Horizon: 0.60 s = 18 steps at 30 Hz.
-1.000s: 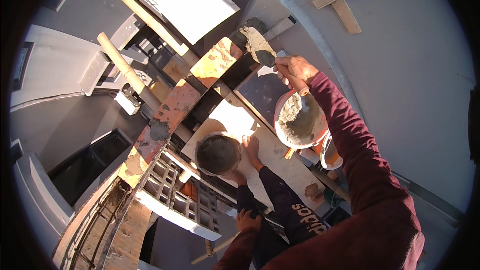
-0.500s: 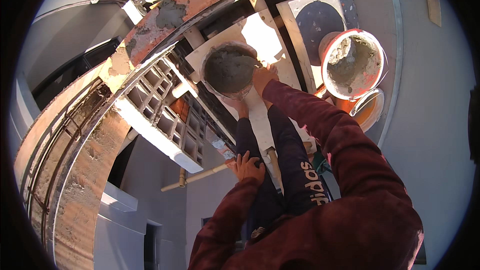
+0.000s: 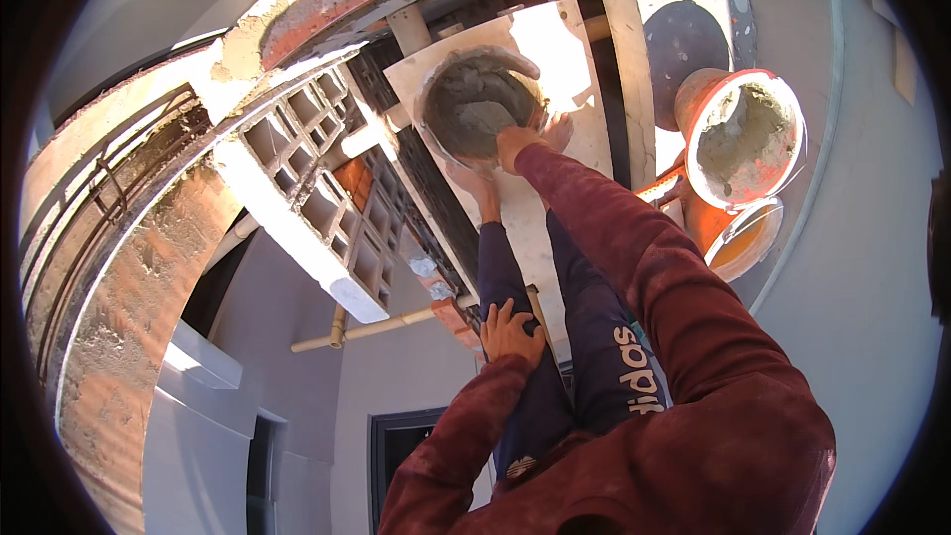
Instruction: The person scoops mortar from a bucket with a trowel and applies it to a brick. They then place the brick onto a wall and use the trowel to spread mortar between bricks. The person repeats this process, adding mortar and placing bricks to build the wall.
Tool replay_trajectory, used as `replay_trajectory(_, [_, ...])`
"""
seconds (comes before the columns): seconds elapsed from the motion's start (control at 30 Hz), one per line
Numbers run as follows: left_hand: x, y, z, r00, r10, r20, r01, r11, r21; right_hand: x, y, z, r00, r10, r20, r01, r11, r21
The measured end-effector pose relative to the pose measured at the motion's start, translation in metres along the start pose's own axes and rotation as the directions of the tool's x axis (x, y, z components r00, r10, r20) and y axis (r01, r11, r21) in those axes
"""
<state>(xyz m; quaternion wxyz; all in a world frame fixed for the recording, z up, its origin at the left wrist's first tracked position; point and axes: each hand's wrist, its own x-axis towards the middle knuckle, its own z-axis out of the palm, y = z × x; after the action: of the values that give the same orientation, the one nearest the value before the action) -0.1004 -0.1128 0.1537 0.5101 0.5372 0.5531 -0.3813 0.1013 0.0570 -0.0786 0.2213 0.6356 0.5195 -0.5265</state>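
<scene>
My right hand (image 3: 516, 146) is closed at the edge of a round mortar-caked tub (image 3: 527, 66), gripping what looks like a trowel (image 3: 479, 118). Its handle is hidden in my fist, and the blade lies in the wet grey mortar (image 3: 483, 82). Bare feet stand on either side of the tub's near edge, on a pale wooden board (image 3: 582, 173). Resting on my left thigh, my left hand (image 3: 511, 334) has its fingers spread and holds nothing.
To the right, a mortar-smeared orange-and-white bucket (image 3: 743, 139) stands by another orange bucket (image 3: 743, 243). Behind them lies a paint-spotted board (image 3: 684, 40). Hollow blocks (image 3: 317, 203) form a wall on the left, beside a curved ledge with rebar (image 3: 99, 198). A bamboo pole (image 3: 396, 322) crosses below.
My view has shifted, so the tub and buckets sit further right. My right hand has drawn to the tub's near side, with the blade now pointing into the mortar. My left hand stays on my thigh.
</scene>
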Motion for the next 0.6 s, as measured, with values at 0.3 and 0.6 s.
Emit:
replay_trajectory(0.3, [0.003,0.001,-0.002,1.0,0.007,-0.011,-0.006,1.0,0.019,0.002,0.04,0.023,0.965,-0.247,0.088,0.208,0.925,0.319])
replay_trajectory(0.6, [0.006,-0.004,-0.018,0.999,0.037,-0.017,-0.035,0.994,0.106,-0.034,0.057,0.067,0.989,-0.119,0.089,-0.05,0.296,0.954])
